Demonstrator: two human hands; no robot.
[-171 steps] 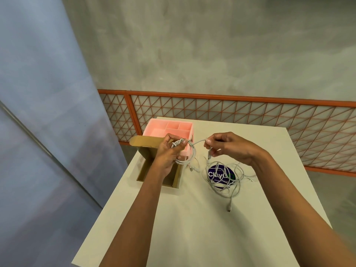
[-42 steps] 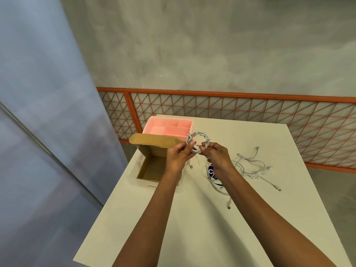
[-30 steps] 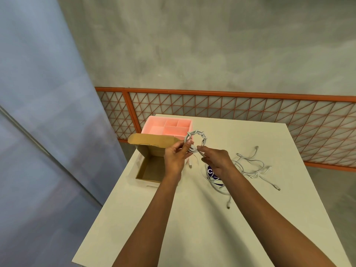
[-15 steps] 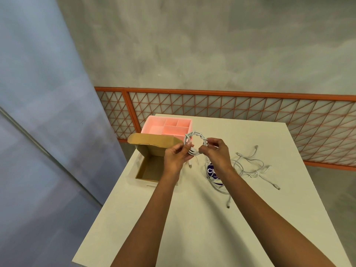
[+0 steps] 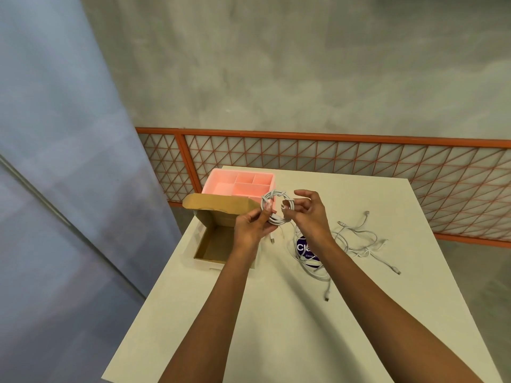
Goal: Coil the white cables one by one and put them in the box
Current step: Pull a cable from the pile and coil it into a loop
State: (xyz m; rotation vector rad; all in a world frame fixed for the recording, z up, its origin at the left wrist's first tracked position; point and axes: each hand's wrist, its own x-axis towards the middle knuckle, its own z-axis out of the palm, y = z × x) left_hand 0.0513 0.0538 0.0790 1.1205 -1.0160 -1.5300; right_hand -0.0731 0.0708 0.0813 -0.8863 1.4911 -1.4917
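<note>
Bordering white table (image 5: 276,327) — orange railing (image 5: 331,137)

Soft, even, fairly bright light, with no glare on the pale worktop (image 5: 290,355). A faint, fuzzy-edged shadow lies along the 9 o'clock side of the right forearm (image 5: 370,294). The blue panel (image 5: 55,161) at 9 o'clock is dimmer. At centre the coiled cable (image 5: 273,192) reads crisp. Wide-angle stretch splays the worktop's sides and enlarges both forearms toward 6 o'clock.
</note>
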